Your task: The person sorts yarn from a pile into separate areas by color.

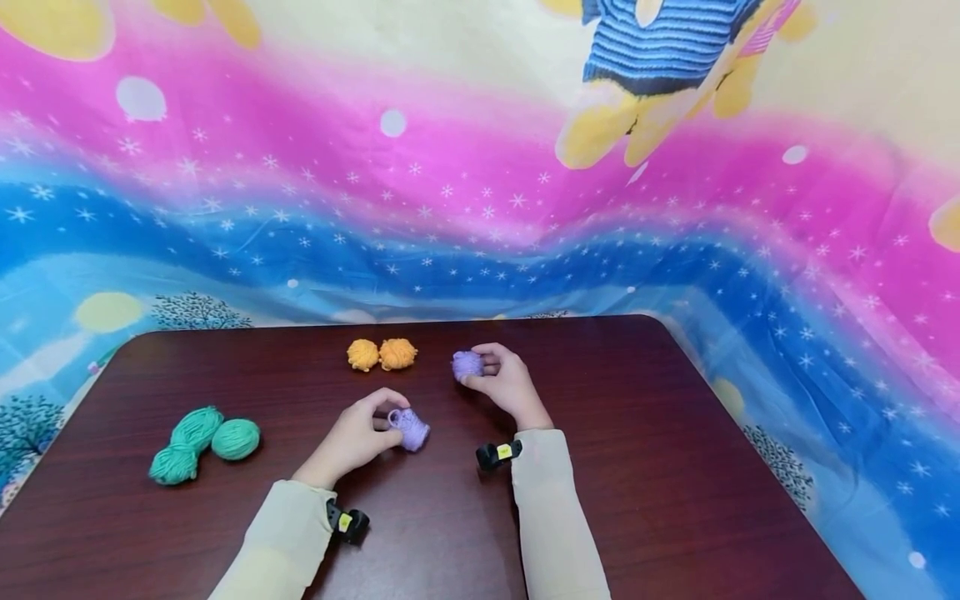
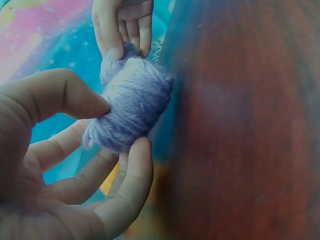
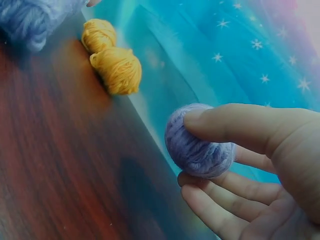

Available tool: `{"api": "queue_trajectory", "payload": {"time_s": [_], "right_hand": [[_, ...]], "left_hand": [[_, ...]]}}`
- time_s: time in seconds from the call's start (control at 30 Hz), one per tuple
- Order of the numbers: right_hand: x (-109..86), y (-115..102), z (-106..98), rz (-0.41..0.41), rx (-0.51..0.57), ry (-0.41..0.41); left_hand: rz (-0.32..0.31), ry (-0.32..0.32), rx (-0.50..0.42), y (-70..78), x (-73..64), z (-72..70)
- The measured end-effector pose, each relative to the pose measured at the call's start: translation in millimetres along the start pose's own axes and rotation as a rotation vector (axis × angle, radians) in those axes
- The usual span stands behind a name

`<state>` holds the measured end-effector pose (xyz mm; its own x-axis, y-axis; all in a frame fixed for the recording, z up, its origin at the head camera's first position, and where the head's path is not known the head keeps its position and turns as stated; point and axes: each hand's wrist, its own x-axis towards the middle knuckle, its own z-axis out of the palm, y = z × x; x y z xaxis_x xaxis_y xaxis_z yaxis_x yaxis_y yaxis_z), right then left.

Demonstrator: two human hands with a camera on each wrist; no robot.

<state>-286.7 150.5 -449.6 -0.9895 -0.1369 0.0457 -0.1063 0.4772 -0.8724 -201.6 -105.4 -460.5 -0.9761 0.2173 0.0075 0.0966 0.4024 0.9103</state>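
Observation:
My left hand (image 1: 356,437) pinches a purple ball of yarn (image 1: 409,429) between thumb and fingers near the middle of the table. In the left wrist view this yarn ball (image 2: 135,102) looks longish, its strands wound around it. Farther back and to the right, my right hand (image 1: 508,385) holds a second purple yarn ball (image 1: 467,366). The right wrist view has the thumb on top of that ball (image 3: 197,142) and fingers beneath it. Two orange yarn balls (image 1: 397,354) sit side by side at the table's back, left of the right hand.
Three green yarn balls (image 1: 236,439) lie grouped on the left side of the dark wooden table (image 1: 637,500). A colourful printed cloth (image 1: 480,192) hangs behind the table and along its right side. Each wrist carries a small black camera (image 1: 498,454).

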Motion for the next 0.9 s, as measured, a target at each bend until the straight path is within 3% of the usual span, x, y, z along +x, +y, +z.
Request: {"api": "queue_trajectory", "payload": {"time_s": [0.27, 0.63, 0.8, 0.9], "right_hand": [[-3.1, -9.4, -2.6, -0.045, -0.022, -0.048], [-7.5, -21.3, 3.9, -0.083, -0.010, -0.156], [-9.4, -28.0, 9.7, -0.099, -0.023, -0.201], [-11.0, -32.2, 14.2, -0.111, -0.027, -0.235]], "left_hand": [[-0.042, 0.018, -0.006, 3.6, -2.9, -22.6], [-0.023, -0.054, -0.064, 1.8, -10.2, -57.3], [-0.001, -0.094, -0.054, -1.8, -12.3, -67.2], [-0.019, -0.104, -0.051, -3.2, -13.0, -70.2]]}}
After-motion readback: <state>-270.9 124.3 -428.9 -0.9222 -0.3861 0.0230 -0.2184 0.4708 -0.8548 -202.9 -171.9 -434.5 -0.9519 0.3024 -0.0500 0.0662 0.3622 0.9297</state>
